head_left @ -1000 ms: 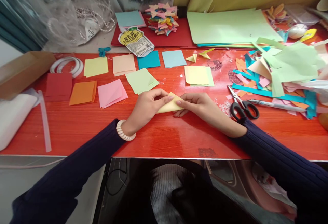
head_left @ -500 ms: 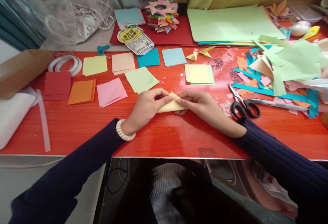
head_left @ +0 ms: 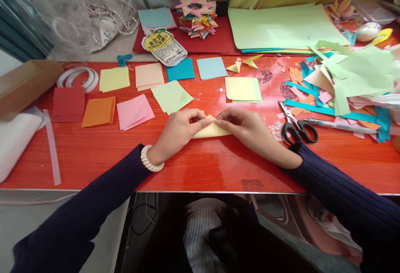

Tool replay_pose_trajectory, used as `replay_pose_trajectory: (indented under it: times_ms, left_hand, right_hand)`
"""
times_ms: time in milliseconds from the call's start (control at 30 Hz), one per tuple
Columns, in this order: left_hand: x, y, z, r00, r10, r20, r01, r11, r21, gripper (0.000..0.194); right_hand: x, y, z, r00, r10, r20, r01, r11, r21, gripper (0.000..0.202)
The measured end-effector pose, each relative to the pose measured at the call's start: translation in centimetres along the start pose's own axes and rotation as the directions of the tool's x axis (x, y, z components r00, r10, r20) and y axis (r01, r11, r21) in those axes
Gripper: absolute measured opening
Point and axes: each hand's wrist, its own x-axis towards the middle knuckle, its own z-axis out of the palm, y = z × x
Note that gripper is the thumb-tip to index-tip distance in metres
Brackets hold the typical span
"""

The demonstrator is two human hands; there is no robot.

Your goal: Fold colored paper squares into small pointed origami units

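Between my hands is a folded pale yellow paper (head_left: 210, 130), its peak pointing away from me and its long edge toward me. My left hand (head_left: 181, 129) pinches its left side, thumb near the peak. On the right side, my right hand (head_left: 245, 128) grips it with thumb and fingers closed. Beyond my hands lie a light green paper stack (head_left: 171, 97) and a pale yellow stack (head_left: 242, 89). Two small folded yellow pieces (head_left: 235, 67) rest farther back. Black-handled scissors (head_left: 294, 125) lie to the right of my right hand.
Coloured paper stacks, including pink (head_left: 134, 112) and orange (head_left: 97, 112), lie at the left. A heap of paper scraps (head_left: 359, 77) covers the right side, with a pen (head_left: 340, 126) in front. Large green sheets (head_left: 281, 27) and a layered paper ornament (head_left: 198, 18) stand behind.
My right hand's fingers have shifted slightly, and its lower fingertips no longer show under the paper. More of the yellow paper's right end is visible. Both hands still hold it.
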Motion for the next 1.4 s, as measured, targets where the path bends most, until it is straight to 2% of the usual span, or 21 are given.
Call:
replay_pose_trajectory:
  times_ms: [67,133,200,233,267,333,400,467,667,900,1000,1100,1200,1267,1400]
  left_hand:
    - [0.1,-0.1,0.0,0.998,0.055,-0.016,-0.053,0.992,0.115,0.026]
    - [0.1,-0.2,-0.2,0.982,0.172,-0.083,-0.145,0.954,0.261,0.020]
    - [0.1,-0.4,-0.4,0.926,0.354,-0.133,-0.274,0.870,0.410,0.015]
    - [0.1,-0.4,-0.5,0.886,0.452,-0.108,-0.352,0.805,0.476,0.015]
    - [0.0,-0.5,-0.7,0.842,0.537,-0.041,-0.438,0.726,0.530,0.016]
    - [-0.1,-0.7,-0.8,0.747,0.640,0.180,-0.606,0.543,0.582,0.018]
    - [-0.2,-0.9,-0.8,0.656,0.647,0.388,-0.720,0.383,0.578,0.022]
    - [-0.4,-1.1,-0.7,0.613,0.621,0.488,-0.763,0.304,0.571,0.025]
    - [-0.9,-1.3,-0.8,0.620,0.588,0.520,-0.763,0.299,0.572,0.031]
    - [-1.7,-1.1,-1.0,0.618,0.621,0.482,-0.754,0.296,0.586,0.032]
    - [-1.9,-0.9,-1.1,0.626,0.614,0.481,-0.747,0.297,0.595,0.033]
    - [-2.0,-0.7,-1.1,0.647,0.590,0.482,-0.735,0.315,0.601,0.032]
    - [-2.0,-0.6,-1.1,0.655,0.577,0.487,-0.733,0.328,0.596,0.031]
    - [-2.0,-0.6,-1.2,0.646,0.585,0.491,-0.739,0.318,0.593,0.031]
    - [-2.2,-0.5,-1.2,0.651,0.575,0.495,-0.728,0.290,0.621,0.033]
  right_hand:
    - [0.0,-0.1,0.0,1.000,-0.009,-0.003,0.009,0.997,-0.078,0.017]
    - [0.0,-0.2,0.0,1.000,-0.024,-0.004,0.023,0.985,-0.171,0.014]
    - [0.0,-0.2,0.1,0.999,-0.052,-0.008,0.048,0.968,-0.245,0.011]
    - [0.0,-0.2,0.2,0.997,-0.071,-0.009,0.065,0.960,-0.272,0.010]
    - [0.0,-0.1,0.2,0.996,-0.092,-0.008,0.086,0.952,-0.295,0.009]
    - [-0.1,0.0,0.4,0.989,-0.146,-0.005,0.136,0.933,-0.334,0.009]
    - [-0.1,0.3,0.6,0.979,-0.206,0.002,0.191,0.906,-0.378,0.010]
    - [-0.1,0.7,0.9,0.965,-0.263,0.008,0.240,0.870,-0.431,0.012]
    - [-0.2,1.3,1.3,0.933,-0.357,0.049,0.318,0.753,-0.577,0.018]
    - [-0.1,1.5,1.5,0.938,-0.343,0.051,0.295,0.711,-0.639,0.016]
    - [-0.3,1.4,1.3,0.936,-0.351,-0.007,0.251,0.681,-0.688,0.009]
    - [-1.5,0.7,1.0,0.911,-0.409,-0.049,0.240,0.624,-0.744,0.018]
    - [-3.4,0.2,0.9,0.868,-0.481,0.122,0.381,0.489,-0.785,0.024]
    - [-4.5,0.1,0.9,0.886,-0.433,0.170,0.373,0.445,-0.814,0.036]
    - [-5.2,0.1,0.7,0.889,-0.418,0.186,0.342,0.337,-0.877,0.029]
